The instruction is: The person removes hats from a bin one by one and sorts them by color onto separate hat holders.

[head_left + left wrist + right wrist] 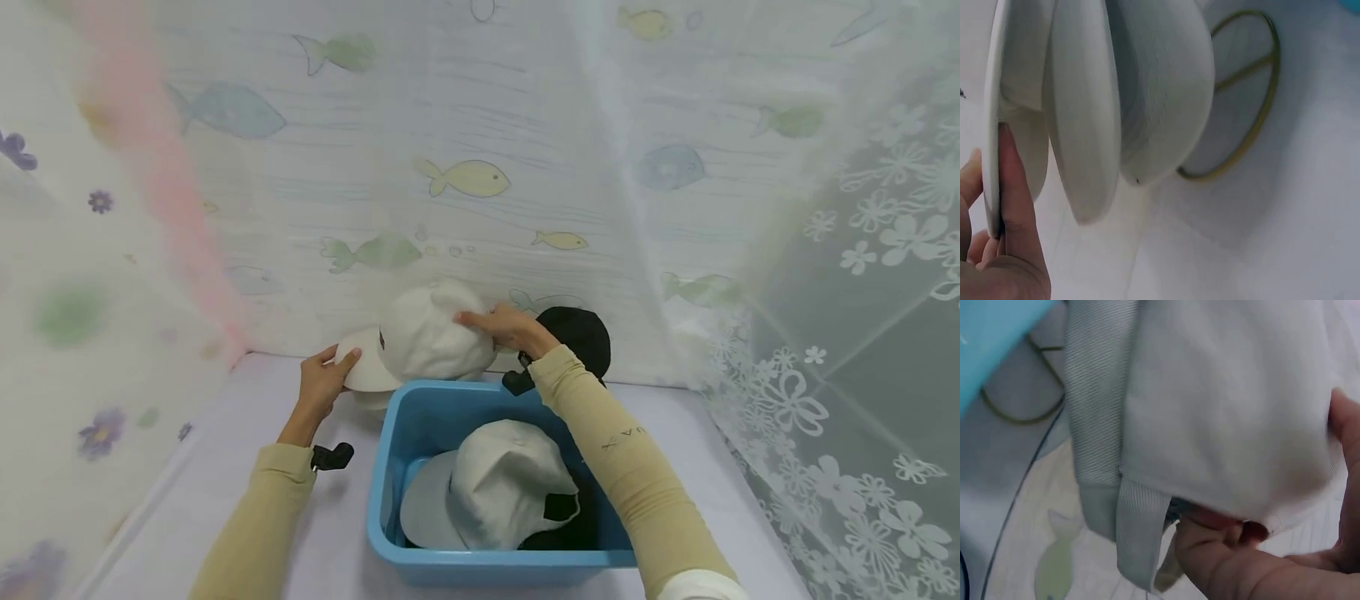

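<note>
- The left hand (318,383) pinches the brim (366,367) of the white cap, thumb on top and fingers underneath, at the crown's eight o'clock.
- The right hand (513,327) holds the crown's back edge at three o'clock: thumb outside, fingers curled in at the rear gap by the strap (1144,531).
- The white cap (431,342) sits at the bin's eleven o'clock, its brim turned to eight. It looks like cloth and is probably light, with little to break.
- Its brim looks stiff and should make the firmest handle; the crown looks soft and would likely dent under a hard squeeze. The woven surface should not slip much.
- Brim and back edge together seem the best holds, keeping the cap level and its shape full.
- Two more brims (1085,137) show below the held one; whether their crowns touch it, I cannot tell. Fingers placed too deep could catch them.
- A brass-coloured ring (1275,59) lies at those brims' three o'clock in the left wrist view.
- The black cap (581,333) is just beside the right hand, at three o'clock.
- The blue bin (495,571) stands on the table (345,517), holding a second cap (506,479), brim at nine o'clock.
</note>
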The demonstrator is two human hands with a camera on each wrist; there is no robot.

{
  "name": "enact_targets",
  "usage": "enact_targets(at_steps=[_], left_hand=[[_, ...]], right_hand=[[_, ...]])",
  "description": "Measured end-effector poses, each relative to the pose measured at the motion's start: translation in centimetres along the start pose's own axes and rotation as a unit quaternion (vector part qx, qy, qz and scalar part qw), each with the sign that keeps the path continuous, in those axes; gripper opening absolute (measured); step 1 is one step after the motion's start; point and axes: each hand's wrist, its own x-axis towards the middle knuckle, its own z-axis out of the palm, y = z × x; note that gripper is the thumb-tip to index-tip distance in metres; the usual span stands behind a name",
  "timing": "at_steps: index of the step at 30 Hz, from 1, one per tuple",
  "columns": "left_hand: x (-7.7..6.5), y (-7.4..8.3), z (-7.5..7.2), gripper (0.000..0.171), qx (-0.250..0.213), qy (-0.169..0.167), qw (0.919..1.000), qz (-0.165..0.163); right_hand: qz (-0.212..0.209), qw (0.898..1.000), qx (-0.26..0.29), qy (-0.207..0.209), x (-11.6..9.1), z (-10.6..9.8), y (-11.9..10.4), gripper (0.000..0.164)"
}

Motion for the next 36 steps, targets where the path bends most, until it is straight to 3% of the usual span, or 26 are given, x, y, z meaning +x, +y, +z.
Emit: enact_targets(at_steps=[2,6,14,26,30,36], left_hand=[[0.0,-0.2,-0.2,0.068,0.001,-0.011,0.9999,-0.001],[-0.3,-0.3,0.0,0.068,-0.002,-0.016,0.9999,0.003],[-0.5,-0.1,0.7,0.069,0.006,-0.012,0.9999,-0.002],[-1.1,0.4,0.3,0.071,0.050,-0.019,0.9985,-0.004],[-1.5,0.2,0.2,0.075,0.036,-0.022,0.9985,-0.034],[-2.1,-0.3,1.3,0.078,-0.040,-0.004,0.9943,-0.098]], right_hand=[[0.005,0.999,0.040,-0.001,0.1,0.1,-0.2,0.070],[0.018,0.998,0.068,0.001,0.0,0.1,-0.3,0.078],[0.044,0.999,0.008,-0.004,-0.3,-0.7,0.8,0.079],[0.037,0.999,-0.003,-0.032,-1.0,-0.2,1.3,0.083],[0.028,0.999,-0.014,-0.034,-1.1,0.2,1.0,0.083],[0.031,0.999,0.015,-0.020,-1.0,0.3,1.4,0.087]])
